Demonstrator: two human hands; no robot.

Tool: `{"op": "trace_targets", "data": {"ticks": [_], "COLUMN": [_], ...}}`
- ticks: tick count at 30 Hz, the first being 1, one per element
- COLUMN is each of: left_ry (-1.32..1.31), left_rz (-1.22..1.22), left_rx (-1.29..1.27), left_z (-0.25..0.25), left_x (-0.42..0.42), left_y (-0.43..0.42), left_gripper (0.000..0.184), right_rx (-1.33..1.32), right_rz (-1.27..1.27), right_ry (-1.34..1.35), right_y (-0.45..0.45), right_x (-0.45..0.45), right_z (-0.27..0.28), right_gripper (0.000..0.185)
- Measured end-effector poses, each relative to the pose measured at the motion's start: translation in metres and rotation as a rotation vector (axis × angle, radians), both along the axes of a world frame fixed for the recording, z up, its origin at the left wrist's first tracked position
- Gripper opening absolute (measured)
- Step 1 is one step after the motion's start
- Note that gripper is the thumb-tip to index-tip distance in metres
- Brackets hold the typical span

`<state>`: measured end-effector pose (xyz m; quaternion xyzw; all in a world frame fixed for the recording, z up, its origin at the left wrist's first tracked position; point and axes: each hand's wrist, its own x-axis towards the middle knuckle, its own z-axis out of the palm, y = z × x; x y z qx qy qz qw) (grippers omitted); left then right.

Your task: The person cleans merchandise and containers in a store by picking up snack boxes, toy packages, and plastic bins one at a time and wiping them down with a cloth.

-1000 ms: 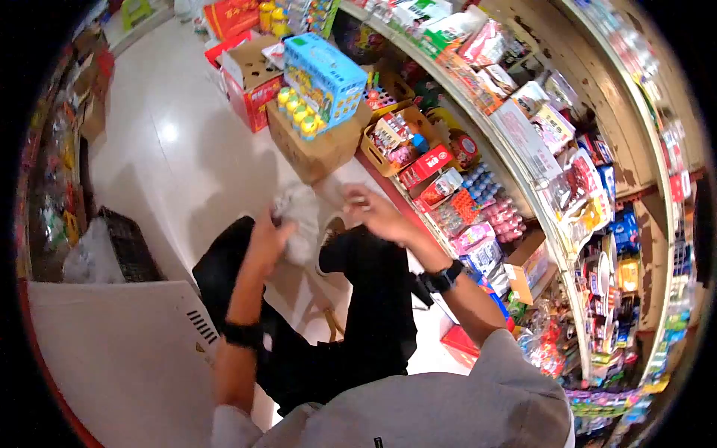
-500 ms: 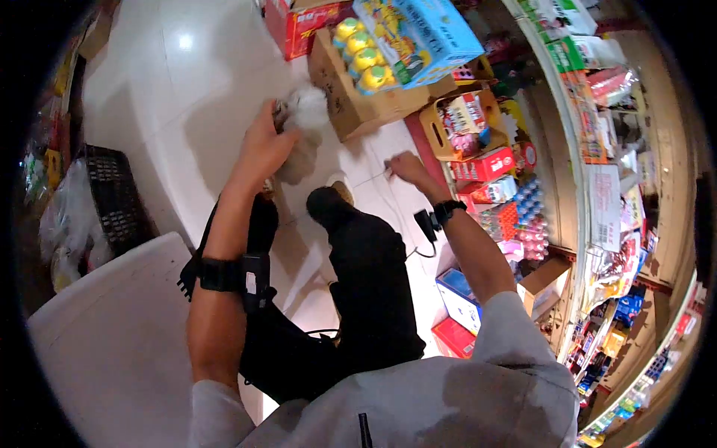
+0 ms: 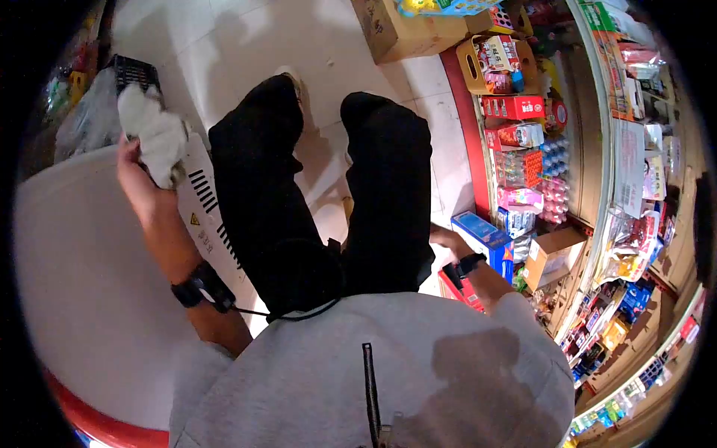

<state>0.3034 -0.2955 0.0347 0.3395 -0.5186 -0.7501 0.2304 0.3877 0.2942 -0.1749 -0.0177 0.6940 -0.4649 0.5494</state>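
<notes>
Over at the far left, white cabinet (image 3: 89,254) below, black crate (image 3: 136,72) behind, and here's the left hand (image 3: 143,178) clamped on a crumpled whitish cloth (image 3: 155,133) at the cabinet's edge; across, past two black-trousered legs (image 3: 263,175), the right hand (image 3: 447,238), well apart, partly hidden, grip impossible to tell, near a blue box (image 3: 479,233)

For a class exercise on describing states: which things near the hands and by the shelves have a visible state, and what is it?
Left hand: closed on the white cloth
White cloth: bunched up, held
Right hand: partly hidden; grip unclear
Black crate: partly hidden
Plastic bag: crumpled
White appliance: cannot tell if running
Tan handled carton: open, packets inside
</notes>
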Motion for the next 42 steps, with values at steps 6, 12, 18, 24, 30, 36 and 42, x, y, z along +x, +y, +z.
{"op": "trace_targets", "data": {"ticks": [6,12,18,24,30,36,42], "left_ry": [-0.046,-0.212,-0.425,-0.762,-0.601,-0.671,-0.708], "left_rz": [-0.071,-0.778,-1.305,-1.411,-1.135,-1.058,-1.013], "left_rx": [0.011,-0.592,-0.714,-0.662,-0.726,-0.583,-0.436], "left_z": [0.015,-0.039,-0.098,-0.083,-0.114,-0.129,-0.141], "left_x": [-0.019,-0.128,-0.166,-0.232,-0.269,-0.297,-0.301], "left_y": [0.058,0.112,0.131,0.079,0.035,0.0,-0.022], "left_gripper": [0.05,0.045,0.037,0.051,0.046,0.044,0.045], "right_rx": [0.183,0.287,0.376,0.457,0.508,0.532,0.54], "right_rz": [-0.05,-0.068,-0.069,-0.026,-0.006,0.014,0.033], "right_ry": [-0.073,-0.11,-0.216,-0.333,-0.363,-0.392,-0.411], "right_y": [0.004,-0.015,-0.03,-0.037,-0.057,-0.076,-0.083], "right_x": [0.053,0.017,-0.06,-0.098,-0.142,-0.178,-0.196], "right_z": [0.004,-0.013,-0.055,-0.047,-0.014,0.008,0.014], "right_gripper": [0.037,0.034,0.032,0.031,0.029,0.029,0.029]}}
